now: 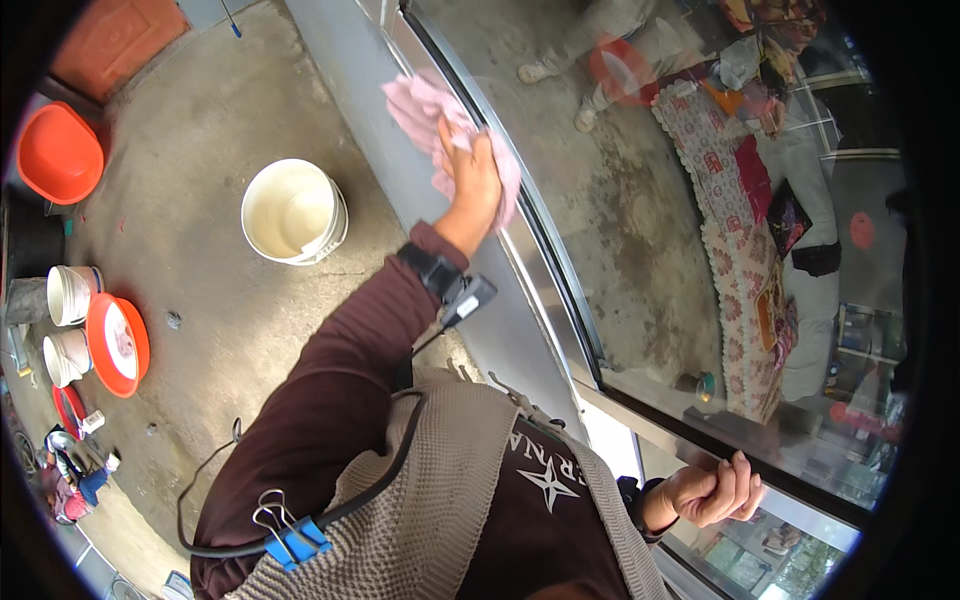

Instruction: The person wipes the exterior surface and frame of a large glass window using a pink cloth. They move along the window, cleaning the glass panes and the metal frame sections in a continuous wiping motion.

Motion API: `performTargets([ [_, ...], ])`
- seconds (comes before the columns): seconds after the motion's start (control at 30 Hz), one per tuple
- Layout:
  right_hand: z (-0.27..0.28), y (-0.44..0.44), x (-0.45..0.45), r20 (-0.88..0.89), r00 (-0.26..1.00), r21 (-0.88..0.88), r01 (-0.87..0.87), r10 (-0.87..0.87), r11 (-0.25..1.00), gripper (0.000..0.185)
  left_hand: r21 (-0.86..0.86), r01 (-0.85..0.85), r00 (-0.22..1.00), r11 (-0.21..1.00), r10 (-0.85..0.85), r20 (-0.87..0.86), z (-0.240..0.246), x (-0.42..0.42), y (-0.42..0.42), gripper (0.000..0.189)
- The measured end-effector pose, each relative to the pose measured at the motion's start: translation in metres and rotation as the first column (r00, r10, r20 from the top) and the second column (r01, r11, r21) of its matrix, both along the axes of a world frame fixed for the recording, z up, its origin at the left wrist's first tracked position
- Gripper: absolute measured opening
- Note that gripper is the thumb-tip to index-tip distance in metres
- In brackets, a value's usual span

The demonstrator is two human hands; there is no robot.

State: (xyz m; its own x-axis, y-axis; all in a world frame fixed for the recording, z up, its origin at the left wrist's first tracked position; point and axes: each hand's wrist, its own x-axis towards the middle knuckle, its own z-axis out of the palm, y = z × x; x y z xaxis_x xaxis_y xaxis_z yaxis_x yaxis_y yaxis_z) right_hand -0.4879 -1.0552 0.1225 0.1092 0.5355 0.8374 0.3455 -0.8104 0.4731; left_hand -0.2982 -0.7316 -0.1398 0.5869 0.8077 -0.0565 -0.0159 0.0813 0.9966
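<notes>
My left hand (472,176) holds a crumpled pink cloth (420,112) against the metal frame (555,270) of a large window, along its lower rail beside a grey ledge. Part of the cloth hangs over the ledge side. The window glass (637,187) rises to the right of that hand. Lower right, my right hand (712,491) has its fingers curled, with nothing visible in them, close to the dark edge of the window frame. Whether it touches the frame I cannot tell.
A white bucket (292,214) stands on the concrete floor (202,135) to the left. Farther left are a red tub (60,154), an orange-red basin (135,322) and smaller white buckets (67,296). A person (71,487) is at the far lower left. A black cable crosses my upper arm.
</notes>
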Motion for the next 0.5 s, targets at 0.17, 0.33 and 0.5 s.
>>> performTargets([
  [0.17,0.0,-0.001,0.003,0.002,0.999,-0.024,-0.032,0.032,0.999,0.017,-0.068,0.045,0.97,0.997,-0.027,0.242,0.009,0.03,0.062,0.057],
  [0.33,0.001,0.003,-0.002,-0.006,1.0,0.019,0.015,-0.015,1.0,0.013,-0.17,0.037,0.984,0.985,-0.007,0.176,0.003,0.04,0.066,0.066],
  [0.5,0.002,0.004,-0.003,-0.026,0.999,0.012,0.045,-0.045,0.999,0.013,0.058,-0.004,0.998,0.998,0.0,0.069,-0.008,0.035,0.043,0.069],
])
